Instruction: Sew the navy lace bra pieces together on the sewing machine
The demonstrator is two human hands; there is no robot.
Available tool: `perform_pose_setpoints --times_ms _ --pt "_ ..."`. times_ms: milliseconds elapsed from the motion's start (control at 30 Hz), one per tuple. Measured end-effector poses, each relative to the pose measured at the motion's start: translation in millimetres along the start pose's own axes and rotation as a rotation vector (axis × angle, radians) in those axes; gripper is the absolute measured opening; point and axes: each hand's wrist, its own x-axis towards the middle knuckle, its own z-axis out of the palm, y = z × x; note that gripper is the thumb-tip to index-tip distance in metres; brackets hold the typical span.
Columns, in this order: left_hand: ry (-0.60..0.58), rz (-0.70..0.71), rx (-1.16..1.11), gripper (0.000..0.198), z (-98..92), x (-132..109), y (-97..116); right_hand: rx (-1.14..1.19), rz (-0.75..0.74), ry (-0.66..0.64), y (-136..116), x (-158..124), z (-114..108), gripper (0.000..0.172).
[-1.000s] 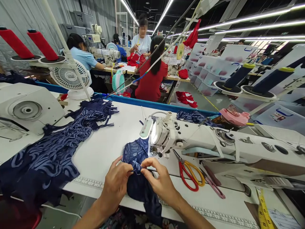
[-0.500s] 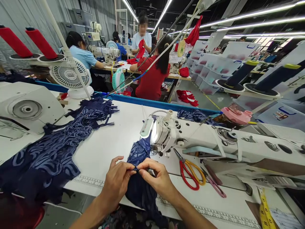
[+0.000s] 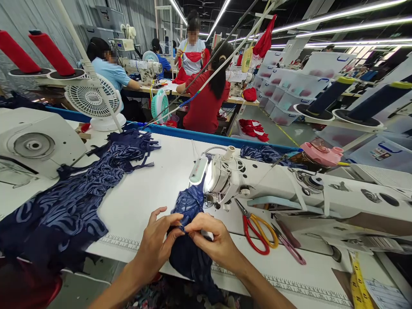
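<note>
Both my hands pinch the edge of a navy patterned garment in front of the sewing machine. Thumb and fingers of my left hand close on the fabric from the left. Right beside it, my right hand grips the same edge, its fingertips nearly touching the left ones. The garment's upper part reaches up to the machine's needle area, and its lower part hangs over the table's front edge. What lies between the fingertips is mostly hidden.
Red-and-yellow-handled scissors and pink-handled tweezers lie right of my hands. A pile of navy garments covers the left side. A white fan stands behind it. A yellow tape measure is at the right. Co-workers sit and stand beyond.
My left fingers have shifted slightly on the garment's edge, with the thumb a little lower. In the background, a standing co-worker now holds a red cloth spread between both hands.
</note>
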Motion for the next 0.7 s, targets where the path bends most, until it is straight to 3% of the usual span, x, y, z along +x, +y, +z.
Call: perform_pose_setpoints --times_ms 133,267,467,567,700 --pt "-0.1 -0.007 -0.081 0.013 -2.0 3.1 1.2 -0.055 -0.002 -0.05 -1.3 -1.5 -1.6 0.017" --pt "-0.124 -0.087 -0.085 0.011 -2.7 4.0 -0.5 -0.103 0.047 -0.056 0.5 -4.5 -5.0 0.013" --pt "-0.229 -0.185 -0.153 0.009 -4.9 7.0 -4.1 -0.163 -0.074 -0.072 5.3 -8.1 -21.5 0.021" --pt "-0.219 -0.194 -0.16 0.009 -4.5 9.9 -2.6 -0.227 -0.081 -0.037 1.4 -9.1 -22.8 0.024" --pt "-0.212 -0.19 -0.167 0.009 -2.8 12.4 -1.3 -0.279 -0.057 0.029 -3.5 -9.1 -14.6 0.014"
